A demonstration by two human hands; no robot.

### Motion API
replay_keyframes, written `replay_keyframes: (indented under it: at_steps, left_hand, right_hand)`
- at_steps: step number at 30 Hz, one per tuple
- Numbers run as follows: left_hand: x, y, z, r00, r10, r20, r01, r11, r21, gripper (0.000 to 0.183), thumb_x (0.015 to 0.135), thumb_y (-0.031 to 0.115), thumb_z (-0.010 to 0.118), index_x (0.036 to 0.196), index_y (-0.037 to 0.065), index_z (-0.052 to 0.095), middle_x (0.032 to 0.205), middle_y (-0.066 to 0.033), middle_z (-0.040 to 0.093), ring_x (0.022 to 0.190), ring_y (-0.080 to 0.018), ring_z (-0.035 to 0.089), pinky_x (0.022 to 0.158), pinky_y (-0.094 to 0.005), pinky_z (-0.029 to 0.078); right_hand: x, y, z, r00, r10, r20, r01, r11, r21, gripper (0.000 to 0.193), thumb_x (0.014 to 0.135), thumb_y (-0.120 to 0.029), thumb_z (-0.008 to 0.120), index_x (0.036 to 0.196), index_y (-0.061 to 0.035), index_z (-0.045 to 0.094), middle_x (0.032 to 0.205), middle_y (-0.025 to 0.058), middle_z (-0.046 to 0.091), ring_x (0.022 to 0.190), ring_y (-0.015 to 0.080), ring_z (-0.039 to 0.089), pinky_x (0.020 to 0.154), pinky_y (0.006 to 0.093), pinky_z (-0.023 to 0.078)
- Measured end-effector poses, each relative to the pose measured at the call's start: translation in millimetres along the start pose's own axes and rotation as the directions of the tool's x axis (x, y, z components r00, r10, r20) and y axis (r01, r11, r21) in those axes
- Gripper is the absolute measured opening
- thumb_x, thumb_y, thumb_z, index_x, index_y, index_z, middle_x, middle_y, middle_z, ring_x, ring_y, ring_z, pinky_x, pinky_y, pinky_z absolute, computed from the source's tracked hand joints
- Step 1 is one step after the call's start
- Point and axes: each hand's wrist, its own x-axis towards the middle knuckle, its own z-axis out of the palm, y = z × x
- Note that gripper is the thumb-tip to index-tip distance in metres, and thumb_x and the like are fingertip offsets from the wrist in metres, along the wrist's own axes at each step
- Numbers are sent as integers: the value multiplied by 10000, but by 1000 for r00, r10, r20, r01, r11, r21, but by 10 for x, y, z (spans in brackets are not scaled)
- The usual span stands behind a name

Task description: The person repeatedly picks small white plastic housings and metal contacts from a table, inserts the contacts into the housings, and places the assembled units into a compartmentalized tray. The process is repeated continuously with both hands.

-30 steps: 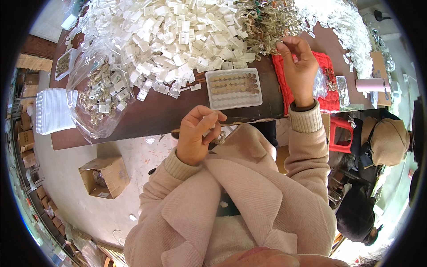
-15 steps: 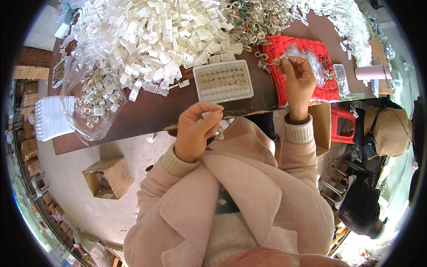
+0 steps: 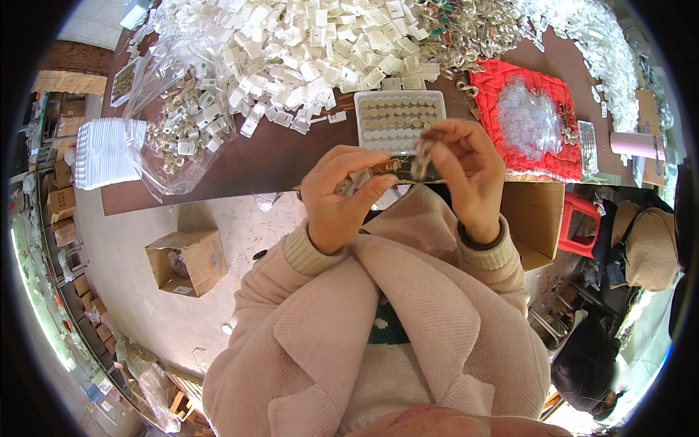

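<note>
In front of my chest, my left hand pinches a small whitish plastic piece, partly hidden by the fingers. A brownish strip shows by its fingertips. Close beside it, my right hand holds a small shiny looped metal piece between thumb and fingers, blurred by motion. Just beyond both hands lies a clear tray with rows of small round tan and white discs. The right fingers overlap the tray's near right corner in view.
A heap of small whitish plastic boxes covers the far table, beside looped metal pieces. On the right lies a red quilted cloth with clear plastic bags. White stacked trays and a clear bag are left.
My right hand has come left and nearer from the red cloth, bringing the looped metal piece beside my left hand. My left hand has shifted slightly right and nearer the right hand.
</note>
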Motion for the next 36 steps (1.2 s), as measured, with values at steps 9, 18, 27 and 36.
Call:
replay_keyframes:
  at_steps: [9,18,27,36]
  left_hand:
    - [-59,61,-59,952,-305,17,302,934,-188,120,865,25,781,967,-17,734,896,-58,698,804,-93,629,695,-218,484]
    - [-65,8,-22,847,-526,75,498,737,-457,86,931,77,738,947,-4,715,816,10,683,667,-13,524,588,-176,415]
    - [-18,-20,-57,819,-573,18,515,723,-460,153,980,110,671,915,-28,661,716,-15,601,547,-39,400,497,-198,277]
    - [-67,-60,-210,775,-631,-28,557,704,-440,152,944,145,736,930,-3,706,754,18,649,609,-7,494,529,-177,380]
  right_hand:
    - [-98,-4,147,872,-401,282,482,807,-341,357,765,53,773,1112,-8,712,1041,116,678,907,291,669,793,356,558]
    - [-78,137,234,829,-532,173,552,729,-406,354,764,39,777,1105,1,690,967,109,697,871,306,664,767,380,559]
    - [797,138,-70,893,-434,118,385,603,-699,191,829,-66,748,1014,-66,701,910,98,670,717,288,669,610,387,538]
    - [907,39,77,909,-318,270,416,639,-647,260,809,-160,784,1033,-76,683,975,109,674,846,342,673,659,415,539]
